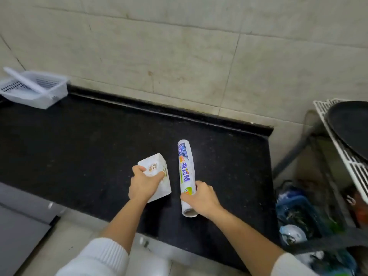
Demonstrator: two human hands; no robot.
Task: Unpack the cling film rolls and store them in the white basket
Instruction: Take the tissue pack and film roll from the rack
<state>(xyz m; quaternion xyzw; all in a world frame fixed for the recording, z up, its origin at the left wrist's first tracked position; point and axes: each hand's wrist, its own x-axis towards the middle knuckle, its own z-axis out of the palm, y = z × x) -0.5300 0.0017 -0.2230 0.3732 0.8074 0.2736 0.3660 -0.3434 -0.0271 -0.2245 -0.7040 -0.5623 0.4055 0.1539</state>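
Head view: 1 cling film roll [186, 176] with a printed label lies on the black countertop [79, 148] at centre frame, its length running toward the wall. The right hand [201, 198] clasps its near end, fingers curled around the tube. Just left of it, apart from the roll, 1 white box [157, 172] rests on the counter, grasped from above by the left hand [144, 184]. 1 white basket [37, 90] stands at the upper left of the frame, against the tiled wall [179, 56], well apart from both hands; 1 long white roll [25, 80] lies slanted across it, one end over the rim. The counter between box and basket is bare. Its right edge ends near the roll; beyond it, at the right of the frame, 1 white rack [338, 148] carries 1 dark pan [352, 124].
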